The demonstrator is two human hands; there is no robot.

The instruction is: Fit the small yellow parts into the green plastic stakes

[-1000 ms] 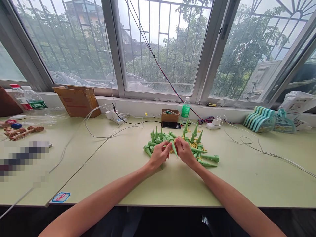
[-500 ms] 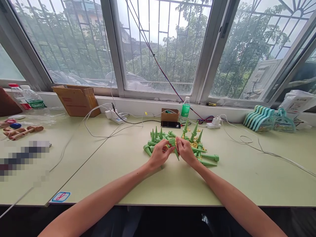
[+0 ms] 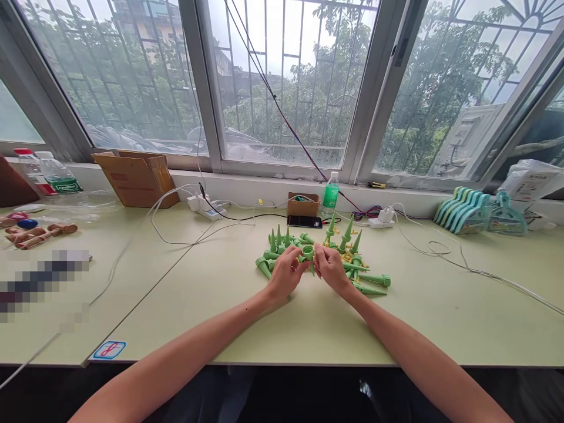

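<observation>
A green plastic watering spike is held between my hands above the table, its round open end facing up toward me and its pointed end down. My left hand grips its wide collar between thumb and fingers. Pressed close to the spike's right side, my right hand has its fingers pinched together; a bit of yellow shows there, but what they hold is mostly hidden. Around both hands lie more green spikes, some standing point up. Small yellow pieces are scattered among those on the right.
Behind the pile are a black phone, a small cardboard box and a green-labelled bottle. White cables cross the table at left. Teal hangers stand at right, a larger carton at back left.
The spike in my hands has tipped, so its open end now faces me and its tip points more directly down. Both hands stay in nearly the same place.
</observation>
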